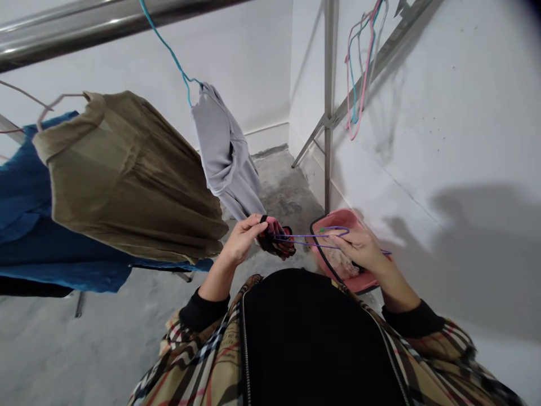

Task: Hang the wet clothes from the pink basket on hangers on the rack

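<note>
My left hand pinches the black edge of a small pink, red and black patterned garment, bunched up in front of my body. A purple wire hanger stretches across from it, with its far end at the garment, partly hidden by the cloth. My right hand is closed on the hanger near its hook end. Below that hand, a pink basket with a dark rim stands on the floor, with pale pinkish cloth inside.
To the left, an olive shirt, a blue garment and a light grey garment hang from a metal rail. Several spare hangers hang from a slanted metal bar at the upper right. A metal post stands near the white wall.
</note>
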The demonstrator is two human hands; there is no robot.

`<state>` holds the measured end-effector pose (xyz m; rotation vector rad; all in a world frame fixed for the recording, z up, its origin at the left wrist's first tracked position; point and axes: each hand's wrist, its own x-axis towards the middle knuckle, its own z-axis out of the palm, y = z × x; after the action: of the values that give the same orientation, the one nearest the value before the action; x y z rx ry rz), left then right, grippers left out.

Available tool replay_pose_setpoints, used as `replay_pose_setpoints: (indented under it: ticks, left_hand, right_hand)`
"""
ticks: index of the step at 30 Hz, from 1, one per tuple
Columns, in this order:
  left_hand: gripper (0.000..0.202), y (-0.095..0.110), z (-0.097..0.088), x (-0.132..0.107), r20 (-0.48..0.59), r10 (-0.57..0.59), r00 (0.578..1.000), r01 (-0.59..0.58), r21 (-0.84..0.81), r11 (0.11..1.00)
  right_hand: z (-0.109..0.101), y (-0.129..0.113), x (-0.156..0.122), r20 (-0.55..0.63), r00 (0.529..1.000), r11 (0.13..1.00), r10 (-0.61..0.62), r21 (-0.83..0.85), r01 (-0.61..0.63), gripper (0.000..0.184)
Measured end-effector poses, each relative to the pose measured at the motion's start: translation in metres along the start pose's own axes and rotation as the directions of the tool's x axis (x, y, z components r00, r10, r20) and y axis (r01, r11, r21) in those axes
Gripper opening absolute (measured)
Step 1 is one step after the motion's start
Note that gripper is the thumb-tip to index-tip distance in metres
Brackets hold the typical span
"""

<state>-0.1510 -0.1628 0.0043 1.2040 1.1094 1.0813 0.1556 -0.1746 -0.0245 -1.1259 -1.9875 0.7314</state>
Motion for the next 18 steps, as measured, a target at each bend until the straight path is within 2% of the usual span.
replay_pose_setpoints:
  ticks: [3, 5, 7, 9, 12, 14, 16, 18]
  left_hand:
    - [0.023, 0.001, 0.014, -0.002, 0.132, 0.077, 0.988, -0.098, 0.167, 0.981]
    - [0.025, 0.002, 0.026, -0.003, 0.262, 0.186, 0.947, -0.267, 0.320, 0.909]
    - [0.024, 0.004, 0.036, -0.006, 0.398, 0.270, 0.877, -0.445, 0.458, 0.770]
    - [0.023, 0.007, 0.041, -0.008, 0.492, 0.302, 0.817, -0.565, 0.574, 0.593]
    - [0.023, 0.011, 0.042, -0.011, 0.548, 0.328, 0.769, -0.636, 0.706, 0.313]
    - [0.022, 0.013, 0.039, -0.011, 0.568, 0.327, 0.755, -0.638, 0.750, 0.172]
    - [0.022, 0.016, 0.036, -0.012, 0.585, 0.303, 0.752, -0.638, 0.762, 0.111]
    - [0.023, 0.020, 0.032, -0.014, 0.590, 0.306, 0.747, -0.643, 0.757, 0.111]
  right_hand:
    - [0.023, -0.007, 0.011, 0.020, 1.000, 0.999, 0.018, -0.045, -0.017, 0.037]
    - [0.043, -0.009, 0.018, 0.004, 1.000, 0.999, 0.022, -0.042, -0.022, 0.040]
    - [0.061, -0.006, 0.022, -0.011, 1.000, 0.999, 0.011, 0.041, -0.010, 0.040]
    - [0.073, -0.002, 0.024, -0.026, 0.999, 0.984, 0.026, 0.179, -0.021, 0.039]
    - [0.075, 0.001, 0.025, -0.049, 0.994, 0.940, 0.102, 0.332, -0.080, 0.034]
    - [0.069, 0.002, 0.025, -0.015, 0.991, 0.919, 0.132, 0.376, -0.117, 0.031]
    - [0.060, 0.005, 0.025, 0.083, 0.985, 0.905, 0.150, 0.391, -0.171, 0.029]
    - [0.050, 0.016, 0.025, 0.210, 0.959, 0.875, 0.188, 0.408, -0.261, 0.032]
